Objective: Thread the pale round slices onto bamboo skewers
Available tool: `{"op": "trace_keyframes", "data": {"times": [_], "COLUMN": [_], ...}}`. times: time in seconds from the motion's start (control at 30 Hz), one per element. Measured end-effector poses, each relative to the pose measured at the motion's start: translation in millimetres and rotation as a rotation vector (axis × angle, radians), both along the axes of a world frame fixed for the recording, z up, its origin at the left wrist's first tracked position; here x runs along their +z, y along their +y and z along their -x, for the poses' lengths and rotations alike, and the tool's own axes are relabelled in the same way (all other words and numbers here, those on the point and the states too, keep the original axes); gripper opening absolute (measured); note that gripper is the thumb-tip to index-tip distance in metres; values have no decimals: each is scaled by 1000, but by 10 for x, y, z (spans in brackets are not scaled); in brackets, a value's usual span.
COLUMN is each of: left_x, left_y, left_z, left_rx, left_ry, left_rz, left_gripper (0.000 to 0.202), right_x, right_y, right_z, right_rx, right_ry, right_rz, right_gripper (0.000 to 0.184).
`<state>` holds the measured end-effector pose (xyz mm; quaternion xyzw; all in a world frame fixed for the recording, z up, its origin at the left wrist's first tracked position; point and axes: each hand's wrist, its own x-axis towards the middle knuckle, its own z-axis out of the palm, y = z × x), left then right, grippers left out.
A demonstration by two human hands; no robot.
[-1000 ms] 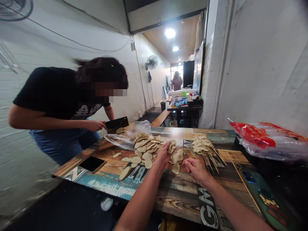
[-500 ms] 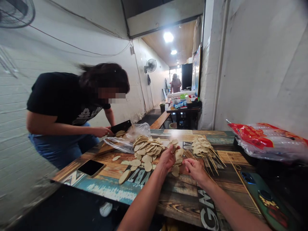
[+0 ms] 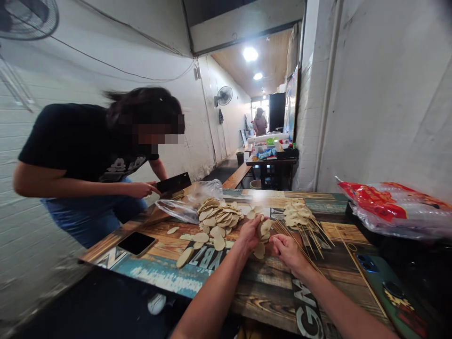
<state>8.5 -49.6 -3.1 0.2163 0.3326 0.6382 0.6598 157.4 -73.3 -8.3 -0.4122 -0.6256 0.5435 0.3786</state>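
My left hand (image 3: 251,234) is closed around several pale oval slices (image 3: 264,228) that look like potato, with one hanging low beneath it. Just to its right, my right hand (image 3: 286,249) has its fingers curled and thumb pinched near those slices; whatever is in the pinch is too small to make out. A heap of loose slices (image 3: 217,216) lies left of my left hand, and a few are scattered in front. Beyond my right hand sits a pile of slices on skewers (image 3: 298,216), the sticks pointing toward me. Bare bamboo skewers (image 3: 284,230) lie beside that pile.
Across the table's left corner, a co-worker (image 3: 81,141) bends over a board with a black cleaver (image 3: 174,184). A clear plastic bag (image 3: 183,207) lies there. One phone (image 3: 137,244) is at left, another (image 3: 383,287) at right, near a red package (image 3: 395,202).
The view has shifted slightly, so the table sits a little further right. The co-worker's head and cleaver have moved a bit left. My hands keep nearly the same pose at the slices.
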Motion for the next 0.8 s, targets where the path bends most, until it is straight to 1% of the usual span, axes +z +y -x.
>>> {"op": "trace_keyframes", "data": {"times": [0.1,0.2,0.27,0.3,0.37,0.47,0.57,0.67,0.73,0.77,0.8], "left_x": [20,97,152,170,180,134,80,70,68,59,41], "left_y": [-21,-33,-23,-13,9,32,41,57,69,72,70], "left_z": [-21,24,90,129,205,282,299,304,332,354,379], "left_rx": [-27,-73,-33,11,104,161,175,177,200,237,281], "left_ry": [-4,-71,-142,-171,-189,-118,-43,-29,8,71,178], "left_rz": [9,5,4,6,8,7,-14,-25,-26,-27,-30], "left_gripper": [19,27,33,32,24,12,11,11,14,16,17], "right_x": [-20,-22,-14,-8,5,20,31,59,94,115,136], "right_y": [28,49,52,50,39,10,-13,5,52,85,120], "right_z": [3,-5,-21,-30,-48,-55,-40,-41,-75,-103,-135], "right_rx": [-6,-15,-15,-1,52,131,134,103,58,26,-10], "right_ry": [16,35,50,51,33,-1,-16,-28,4,34,64], "right_rz": [-9,-16,1,26,99,164,168,165,135,118,103], "right_gripper": [25,26,26,26,28,29,31,35,37,39,39]}}
